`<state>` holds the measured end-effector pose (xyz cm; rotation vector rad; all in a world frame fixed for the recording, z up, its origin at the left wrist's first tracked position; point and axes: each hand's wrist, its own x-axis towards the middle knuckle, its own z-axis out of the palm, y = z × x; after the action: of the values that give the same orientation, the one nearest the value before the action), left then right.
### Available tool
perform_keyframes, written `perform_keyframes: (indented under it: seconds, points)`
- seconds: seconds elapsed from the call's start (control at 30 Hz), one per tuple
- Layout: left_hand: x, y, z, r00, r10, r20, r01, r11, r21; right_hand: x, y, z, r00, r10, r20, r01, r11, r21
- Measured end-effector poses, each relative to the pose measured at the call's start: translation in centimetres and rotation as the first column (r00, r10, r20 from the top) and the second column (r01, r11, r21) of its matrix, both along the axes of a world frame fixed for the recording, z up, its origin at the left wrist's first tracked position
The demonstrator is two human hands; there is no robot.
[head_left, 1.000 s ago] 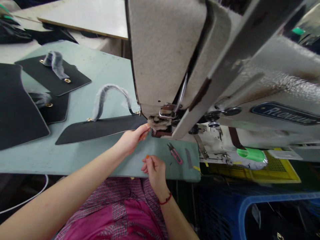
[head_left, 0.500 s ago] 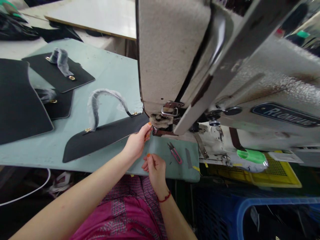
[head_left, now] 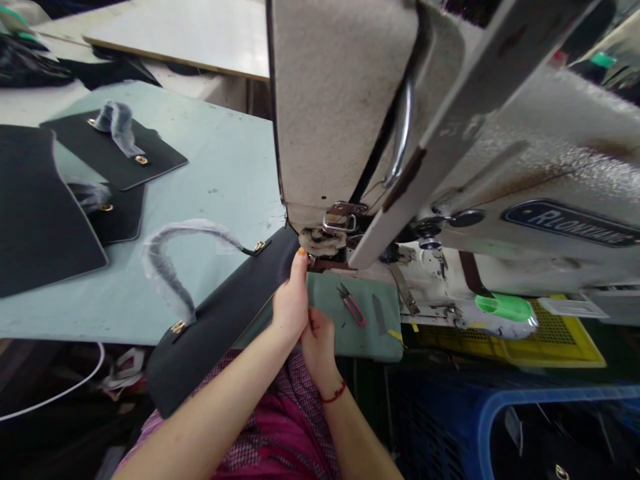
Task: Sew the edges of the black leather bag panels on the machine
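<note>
A black leather panel (head_left: 225, 307) with a plastic-wrapped handle (head_left: 167, 257) lies slanted from the sewing head, its lower end over the table's front edge. My left hand (head_left: 293, 297) grips the panel's right end, thumb on top, close to the presser area of the sewing machine (head_left: 345, 100). My right hand (head_left: 318, 337) is closed just below and right of my left hand, touching or nearly touching it. What it holds, if anything, is hidden. To its right, pink thread snips (head_left: 353, 305) rest on the green table surface (head_left: 220, 173).
More black panels (head_left: 40, 213) lie at the left, two with wrapped handles. A yellow basket (head_left: 560, 340) is under the machine at the right, and a blue crate (head_left: 440, 420) with black pieces stands at the lower right. A white board (head_left: 190, 33) is behind.
The panel has turned, its left end swinging toward my body and past the table edge. My left hand has turned more upright. My right hand has closed and moved nearer to it.
</note>
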<state>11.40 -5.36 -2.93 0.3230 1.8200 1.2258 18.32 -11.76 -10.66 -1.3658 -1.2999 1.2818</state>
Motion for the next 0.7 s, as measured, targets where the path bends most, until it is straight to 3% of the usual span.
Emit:
perform_keyframes:
  seconds: [0.1,0.23,0.3,0.47,0.6,0.7]
  points:
    - [0.1,-0.5,-0.1,0.993,0.061,0.104,-0.069,0.995,0.073,0.3,0.9,1.3,0.997,-0.057,-0.05,0.056,0.998,-0.032]
    - [-0.2,-1.5,0.3,0.962,-0.021,0.274,-0.035,0.979,0.2,0.2,2.7,3.9,0.985,-0.119,-0.122,0.119,0.993,-0.014]
    - [-0.5,-1.5,0.2,0.96,-0.061,0.273,-0.01,0.968,0.252,0.0,3.4,4.8,0.991,-0.102,-0.089,0.105,0.994,0.033]
    - [-0.6,-1.8,-0.6,0.984,-0.028,0.177,-0.02,0.965,0.261,-0.5,3.9,5.3,0.995,-0.1,0.014,0.098,0.989,0.115]
    - [-0.7,-6.0,0.3,0.981,-0.153,0.123,0.093,0.915,0.393,-1.0,3.7,5.8,0.993,-0.113,0.018,0.11,0.985,0.132]
    - [-3.2,-9.5,2.9,0.943,-0.315,0.108,0.242,0.872,0.426,-1.7,4.0,6.4,0.994,-0.096,-0.048,0.1,0.991,0.09]
